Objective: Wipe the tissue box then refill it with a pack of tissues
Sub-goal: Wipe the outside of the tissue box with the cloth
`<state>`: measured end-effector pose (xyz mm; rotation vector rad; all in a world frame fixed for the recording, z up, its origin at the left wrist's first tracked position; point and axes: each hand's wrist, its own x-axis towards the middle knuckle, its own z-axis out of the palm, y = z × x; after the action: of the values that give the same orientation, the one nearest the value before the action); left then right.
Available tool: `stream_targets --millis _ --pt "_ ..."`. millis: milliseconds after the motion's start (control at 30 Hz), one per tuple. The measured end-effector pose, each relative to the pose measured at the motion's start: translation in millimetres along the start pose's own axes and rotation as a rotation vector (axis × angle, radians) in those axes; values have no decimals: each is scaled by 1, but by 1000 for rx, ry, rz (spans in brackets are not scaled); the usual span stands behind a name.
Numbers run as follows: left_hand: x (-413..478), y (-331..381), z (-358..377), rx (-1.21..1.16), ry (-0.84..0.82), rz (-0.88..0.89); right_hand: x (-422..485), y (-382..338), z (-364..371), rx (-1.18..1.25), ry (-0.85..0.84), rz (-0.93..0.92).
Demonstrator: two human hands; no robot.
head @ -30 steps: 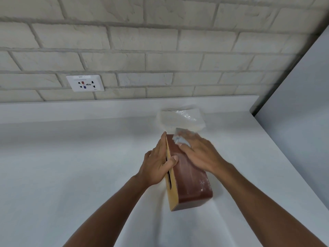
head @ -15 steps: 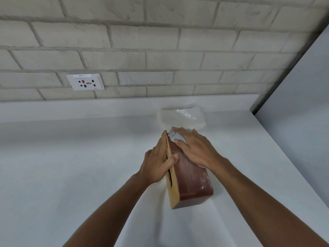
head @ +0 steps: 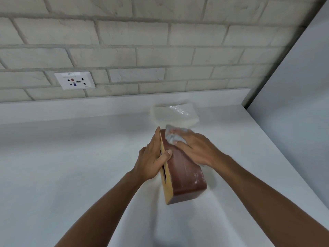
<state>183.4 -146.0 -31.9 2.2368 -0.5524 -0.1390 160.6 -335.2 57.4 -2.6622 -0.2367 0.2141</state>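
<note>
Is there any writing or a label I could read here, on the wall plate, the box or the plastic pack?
wall socket: label strip along its top, maybe "SPP-1", too blurred to be sure.
Same socket, lower right corner: tiny mark, too small to read.
tissue box: no writing shows.
pack of tissues: no writing shows.
</note>
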Motion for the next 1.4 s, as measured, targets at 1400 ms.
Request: stream_targets --millis 1400 --pt "-2 2 1 -90 16 19 14 -28 -3 11 18 -64"
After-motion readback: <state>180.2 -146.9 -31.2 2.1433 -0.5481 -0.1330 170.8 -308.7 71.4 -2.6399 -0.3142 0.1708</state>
